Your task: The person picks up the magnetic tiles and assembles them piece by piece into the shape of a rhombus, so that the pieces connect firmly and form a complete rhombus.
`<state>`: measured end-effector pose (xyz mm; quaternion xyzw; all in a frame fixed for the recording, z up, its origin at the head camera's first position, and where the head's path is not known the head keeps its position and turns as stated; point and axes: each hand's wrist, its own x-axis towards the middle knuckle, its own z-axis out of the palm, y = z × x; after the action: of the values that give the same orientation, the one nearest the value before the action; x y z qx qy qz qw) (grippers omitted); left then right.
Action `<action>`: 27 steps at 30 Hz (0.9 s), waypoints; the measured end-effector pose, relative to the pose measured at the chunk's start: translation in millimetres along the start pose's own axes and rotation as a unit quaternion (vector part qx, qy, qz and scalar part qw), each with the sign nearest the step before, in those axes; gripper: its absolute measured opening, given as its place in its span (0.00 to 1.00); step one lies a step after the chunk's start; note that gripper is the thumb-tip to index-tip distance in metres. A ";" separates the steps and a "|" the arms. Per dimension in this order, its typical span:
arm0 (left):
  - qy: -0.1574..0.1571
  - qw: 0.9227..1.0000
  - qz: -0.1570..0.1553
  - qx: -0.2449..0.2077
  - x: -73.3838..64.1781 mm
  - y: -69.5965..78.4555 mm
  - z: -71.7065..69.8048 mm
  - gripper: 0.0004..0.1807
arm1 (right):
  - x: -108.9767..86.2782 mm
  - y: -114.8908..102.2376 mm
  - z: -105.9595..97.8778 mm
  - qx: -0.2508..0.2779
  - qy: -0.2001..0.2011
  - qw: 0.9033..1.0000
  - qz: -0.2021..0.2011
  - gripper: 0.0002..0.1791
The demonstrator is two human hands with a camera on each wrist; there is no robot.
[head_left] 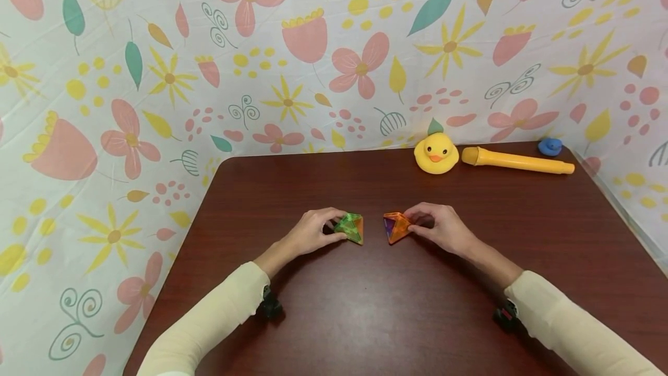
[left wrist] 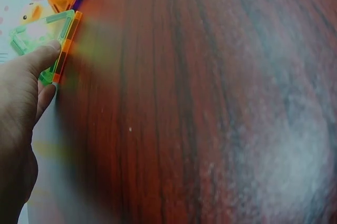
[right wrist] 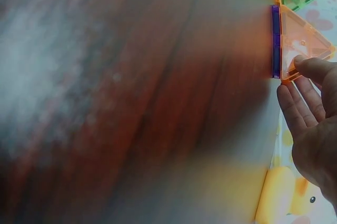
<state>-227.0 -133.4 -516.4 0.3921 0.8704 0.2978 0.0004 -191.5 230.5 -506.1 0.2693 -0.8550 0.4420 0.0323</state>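
My left hand (head_left: 313,232) pinches a small pyramid of see-through magnetic tiles (head_left: 348,226) between thumb and fingers. Its sides are green, and an orange tile (left wrist: 69,47) forms its flat base in the left wrist view. Opposite it, my right hand (head_left: 442,227) pinches a second magnetic tile pyramid (head_left: 399,226), this one orange with a purple tile (right wrist: 276,42) as its base. A short gap of table separates the two pyramids in the head view. Parts of both pyramids are hidden behind the fingertips.
At the back of the dark wooden table (head_left: 360,306) sit a yellow rubber duck (head_left: 436,154), a yellow-orange toy microphone (head_left: 522,161) and a small blue duck (head_left: 550,147). A flower-printed cloth (head_left: 313,97) hangs along the table's back and left edges.
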 end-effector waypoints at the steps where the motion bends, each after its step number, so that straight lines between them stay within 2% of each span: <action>1: -0.001 1.000 -0.001 -0.001 0.6 0.7 0.5 0.27 | 0.4 -0.2 0.6 0.000 0.000 1.000 0.000 0.19; 15: 0.014 1.000 0.013 -0.003 8.7 11.2 12.4 0.27 | 7.0 -6.6 13.5 0.004 0.000 1.000 0.006 0.18; 22: 0.007 1.000 0.019 0.007 14.1 19.5 19.1 0.26 | 10.8 -10.1 21.5 0.004 -0.004 1.000 -0.005 0.17; 27: 0.014 1.000 0.023 0.012 14.5 19.8 20.5 0.26 | 12.0 -11.8 23.6 0.003 -0.024 1.000 -0.005 0.23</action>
<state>-218.7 -102.7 -519.6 0.4080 0.8645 0.2927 -0.0232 -191.7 201.6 -508.2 0.2843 -0.8530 0.4375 0.0138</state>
